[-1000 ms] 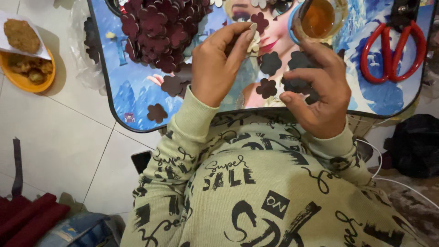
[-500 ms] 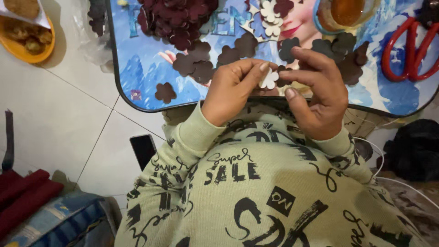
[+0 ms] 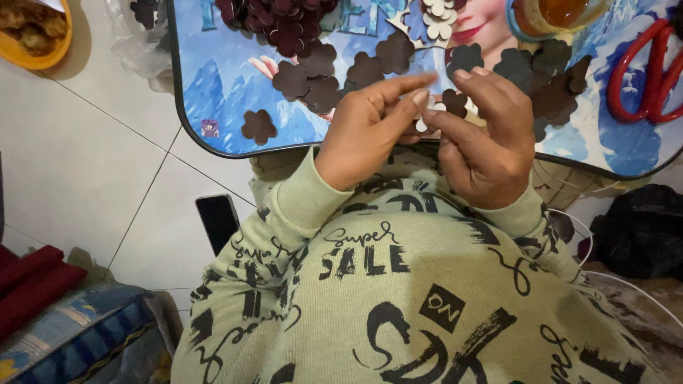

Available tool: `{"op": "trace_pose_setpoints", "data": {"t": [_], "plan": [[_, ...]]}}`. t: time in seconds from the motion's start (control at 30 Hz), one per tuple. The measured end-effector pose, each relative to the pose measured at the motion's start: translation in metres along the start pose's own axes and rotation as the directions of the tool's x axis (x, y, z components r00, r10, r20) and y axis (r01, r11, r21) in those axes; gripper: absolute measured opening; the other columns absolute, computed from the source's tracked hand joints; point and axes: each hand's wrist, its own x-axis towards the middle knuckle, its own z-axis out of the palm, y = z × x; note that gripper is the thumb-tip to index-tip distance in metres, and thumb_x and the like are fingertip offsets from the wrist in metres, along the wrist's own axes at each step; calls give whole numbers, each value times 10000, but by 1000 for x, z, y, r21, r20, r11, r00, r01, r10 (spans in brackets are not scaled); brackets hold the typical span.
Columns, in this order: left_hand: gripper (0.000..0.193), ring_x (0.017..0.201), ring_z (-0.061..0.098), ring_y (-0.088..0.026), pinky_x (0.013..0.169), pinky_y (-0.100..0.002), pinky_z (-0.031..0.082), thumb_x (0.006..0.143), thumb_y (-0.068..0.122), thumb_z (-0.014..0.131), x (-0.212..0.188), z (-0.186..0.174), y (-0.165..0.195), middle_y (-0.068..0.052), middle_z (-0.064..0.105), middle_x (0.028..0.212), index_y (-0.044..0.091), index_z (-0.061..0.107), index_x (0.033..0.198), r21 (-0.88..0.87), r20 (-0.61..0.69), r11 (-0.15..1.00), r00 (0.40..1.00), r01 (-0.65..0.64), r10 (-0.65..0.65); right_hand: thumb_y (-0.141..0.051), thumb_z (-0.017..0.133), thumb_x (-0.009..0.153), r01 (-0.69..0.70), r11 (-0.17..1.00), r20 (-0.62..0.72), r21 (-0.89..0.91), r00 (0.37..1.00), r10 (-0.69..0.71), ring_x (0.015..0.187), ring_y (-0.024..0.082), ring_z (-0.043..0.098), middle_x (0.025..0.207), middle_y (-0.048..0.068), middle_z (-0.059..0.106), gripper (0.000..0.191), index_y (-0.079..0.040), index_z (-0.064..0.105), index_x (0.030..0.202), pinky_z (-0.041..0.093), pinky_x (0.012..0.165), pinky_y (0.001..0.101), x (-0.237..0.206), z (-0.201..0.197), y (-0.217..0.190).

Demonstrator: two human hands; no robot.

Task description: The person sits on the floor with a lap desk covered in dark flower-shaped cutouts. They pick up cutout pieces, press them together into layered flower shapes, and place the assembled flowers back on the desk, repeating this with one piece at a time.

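So, hands: left hand (image 3: 366, 131) and right hand (image 3: 487, 139) meet over the tray (image 3: 213, 78) near edge
fingers: both sets pinched on one small white flower (image 3: 429, 114), fingertips touching it
position: flower sits between the hands, no long axis, both equally near
material: thin, flat, scalloped cutout
around: brown flowers (image 3: 313, 75) loose on the glossy tray, red scissors (image 3: 651, 75) far right

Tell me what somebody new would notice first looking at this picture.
Two hands meet in the middle: the left hand and right hand pinch a small white flower cutout between their fingertips, just above the near edge of a blue picture tray. Dark brown flower cutouts lie scattered over that tray, with red scissors at its right end. An orange bowl of food sits on the tiled floor at the upper left.
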Motion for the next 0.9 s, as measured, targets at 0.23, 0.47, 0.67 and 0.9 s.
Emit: {"op": "trace_pose_setpoints", "data": {"t": [0.23, 0.47, 0.67, 0.9], "plan": [[692, 1038, 691, -94, 907, -259, 601, 1070, 5, 523, -6, -5, 3, -64, 734, 1198, 123, 203, 1672, -17, 27, 1000, 1000, -15, 16, 34, 734, 899, 25, 998, 15, -51, 1000, -25, 1342, 391, 557, 1465, 167, 567, 360, -74, 792, 1237, 489, 1166, 458, -6, 0, 6], [718, 1030, 688, -88, 920, -263, 601, 1079, 6, 501, -10, -6, 5, -52, 736, 1181, 146, 149, 1689, -2, 46, 1000, 999, 1, -1, 25, 759, 918, 22, 988, 4, -153, 1000, -22, 1357, 388, 539, 1498, 157, 560, 343, -87, 795, 1240, 494, 1131, 443, -5, 0, 4], [705, 886, 635, -62, 865, -256, 597, 1085, 26, 543, -11, -6, 5, -39, 723, 983, 147, 201, 1690, 75, 12, 997, 1000, -9, 8, 38, 768, 812, 72, 990, 35, -121, 997, -68, 1280, 402, 557, 1373, 188, 570, 320, -44, 795, 1120, 504, 1095, 503, 4, -1, 1], [665, 932, 639, -60, 888, -253, 575, 1122, 28, 540, -12, -6, 5, -38, 723, 989, 139, 219, 1693, 49, 17, 997, 998, -60, 59, 31, 760, 831, 90, 983, 12, -159, 996, -89, 1259, 404, 556, 1369, 199, 578, 329, -36, 805, 1150, 504, 1060, 488, 5, 3, 3]]}}
